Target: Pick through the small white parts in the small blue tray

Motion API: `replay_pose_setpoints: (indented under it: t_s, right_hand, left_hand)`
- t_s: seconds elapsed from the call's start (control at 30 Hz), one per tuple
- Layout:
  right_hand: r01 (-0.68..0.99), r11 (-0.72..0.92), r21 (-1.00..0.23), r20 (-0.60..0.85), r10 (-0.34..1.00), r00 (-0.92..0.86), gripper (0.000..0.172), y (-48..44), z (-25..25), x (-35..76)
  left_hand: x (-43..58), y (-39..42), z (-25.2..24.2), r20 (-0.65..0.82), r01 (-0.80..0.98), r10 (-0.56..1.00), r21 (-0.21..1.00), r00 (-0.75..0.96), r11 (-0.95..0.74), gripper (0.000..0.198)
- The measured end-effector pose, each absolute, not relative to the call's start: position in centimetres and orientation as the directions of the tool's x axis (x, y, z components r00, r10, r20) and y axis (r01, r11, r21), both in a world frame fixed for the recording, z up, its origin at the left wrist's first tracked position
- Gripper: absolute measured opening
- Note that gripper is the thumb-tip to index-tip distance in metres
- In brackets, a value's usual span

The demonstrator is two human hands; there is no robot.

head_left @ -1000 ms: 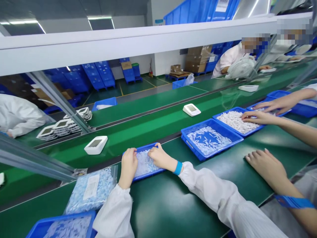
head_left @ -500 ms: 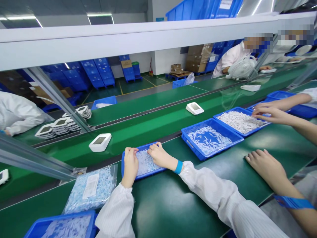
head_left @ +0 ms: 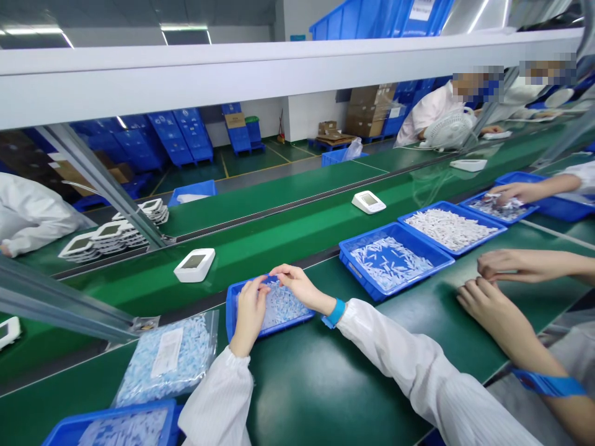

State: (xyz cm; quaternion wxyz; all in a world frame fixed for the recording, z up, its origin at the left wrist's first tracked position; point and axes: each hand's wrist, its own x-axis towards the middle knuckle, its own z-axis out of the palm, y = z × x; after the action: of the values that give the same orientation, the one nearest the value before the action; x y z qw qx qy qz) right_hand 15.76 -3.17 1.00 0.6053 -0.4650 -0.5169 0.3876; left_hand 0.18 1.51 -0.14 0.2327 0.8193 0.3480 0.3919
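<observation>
Both hands worked inside small tray: left hand lay fingers-down on the packets, right hand pinched narrow at fingertips over tray's far edge, prob. holding one packet, tho too small to tell for sure. Couldn't tell if left actually gripped anything.

Risks, as judged: small tray sat right beside belt, so a flicked packet could drop onto it and ride off. Packets were loose and slick-looking, easy to grab two at once or fumble. Co-worker's hands were near, right of small tray; a wide elbow swing could bump.

Containers: small tray held pale blue-white packets, spread thin. Right of it, bigger tray w/ similar packets; further right another tray w/ white pieces, then one more w/ another person's hand in it. Left of small tray, sealed bag of packets lay flat; nearer left, tray corner w/ more. White device sat on belt just beyond small tray, second device further right.
</observation>
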Motion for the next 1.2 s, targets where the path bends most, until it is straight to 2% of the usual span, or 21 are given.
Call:
replay_pose_setpoints:
  t_s: [0.1, 0.2, 0.33, 0.57, 0.8, 1.0, 1.1, 1.2]
  right_hand:
    - [-0.252, 0.151, -0.956, 0.121, 0.984, 0.130, 0.024, -2.9, 0.4, 15.5]
    - [-0.323, 0.120, -0.939, 0.077, 0.987, 0.140, 0.032, -2.9, 0.1, 15.2]
    - [-0.188, 0.168, -0.968, 0.127, 0.968, 0.215, 0.032, -2.9, 0.0, 15.0]
    - [-0.001, 0.169, -0.986, 0.166, 0.968, 0.186, 0.035, -2.9, -0.2, 15.0]
    - [-0.006, 0.161, -0.987, 0.158, 0.973, 0.170, 0.037, -3.1, -0.1, 15.0]
    - [0.021, 0.174, -0.985, 0.175, 0.973, 0.149, 0.037, -2.9, -0.5, 15.1]
    - [0.145, 0.182, -0.973, 0.206, 0.963, 0.172, 0.032, -3.0, -0.5, 15.0]
    - [0.342, 0.175, -0.923, 0.256, 0.944, 0.208, 0.026, -3.6, 0.0, 14.8]
  left_hand:
    - [0.3, 1.6, -0.2, 0.487, 0.420, 0.743, 0.618, 0.458, -0.664, 0.018]
    - [0.2, 1.6, -0.1, 0.490, 0.438, 0.743, 0.603, 0.456, -0.667, 0.014]
    - [0.1, 1.5, 0.0, 0.510, 0.415, 0.736, 0.611, 0.445, -0.674, 0.013]
    - [0.2, 1.2, -0.1, 0.528, 0.390, 0.735, 0.627, 0.425, -0.675, 0.015]
    - [0.2, 0.8, 0.1, 0.519, 0.387, 0.737, 0.631, 0.434, -0.672, 0.017]
    - [0.2, 0.8, -0.1, 0.536, 0.406, 0.713, 0.588, 0.451, -0.699, 0.017]
    - [0.1, 0.7, -0.2, 0.565, 0.416, 0.678, 0.536, 0.469, -0.735, 0.017]
    - [0.1, 0.5, -0.3, 0.582, 0.437, 0.641, 0.469, 0.500, -0.767, 0.019]
